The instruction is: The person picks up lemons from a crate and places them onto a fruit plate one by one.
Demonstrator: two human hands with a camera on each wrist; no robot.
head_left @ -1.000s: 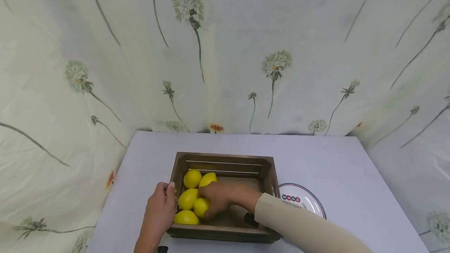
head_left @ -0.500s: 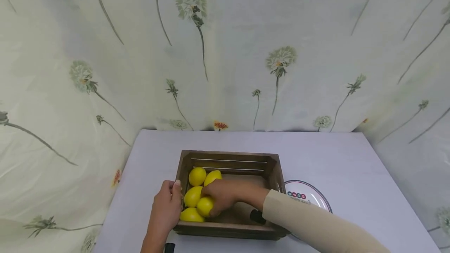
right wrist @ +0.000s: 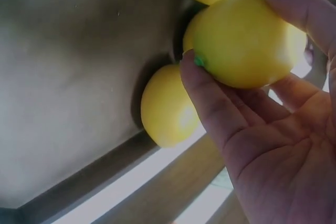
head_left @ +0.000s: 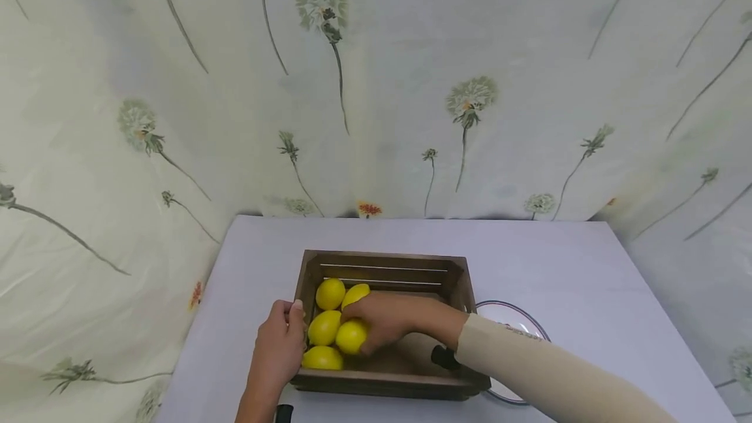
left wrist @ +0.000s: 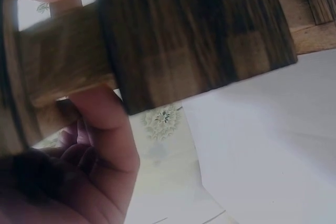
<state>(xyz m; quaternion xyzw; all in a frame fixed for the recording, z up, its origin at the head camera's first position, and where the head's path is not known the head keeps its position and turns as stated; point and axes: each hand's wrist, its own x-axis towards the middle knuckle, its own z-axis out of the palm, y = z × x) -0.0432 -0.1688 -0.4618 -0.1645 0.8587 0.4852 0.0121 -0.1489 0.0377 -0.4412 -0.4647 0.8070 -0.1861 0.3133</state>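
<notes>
A dark wooden slatted crate (head_left: 388, 380) stands on the white table. My left hand (head_left: 279, 344) grips its left side; in the left wrist view that hand (left wrist: 100, 166) has its fingers curled through the slats. Inside the crate my right hand (head_left: 388, 320) holds a yellow lemon (head_left: 351, 337) between fingers and thumb. From the right wrist view, this lemon (right wrist: 247, 40) has a green tip and sits above the other lemons. Several more lemons lie along the crate's left part, such as a back-corner lemon (head_left: 331, 294) and a front-corner lemon (head_left: 322, 358).
A white plate (head_left: 499, 312) with a dark rim line lies right of the crate, partly hidden by the right sleeve (head_left: 546, 371). The white table (head_left: 599, 286) extends around the crate. A curtain-like flowered sheet (head_left: 393, 83) hangs behind and at the sides.
My right hand has drawn the held lemon slightly right and up, away from the lemons on the left. The left hand keeps its grip on the crate. The head view has shifted a little.
</notes>
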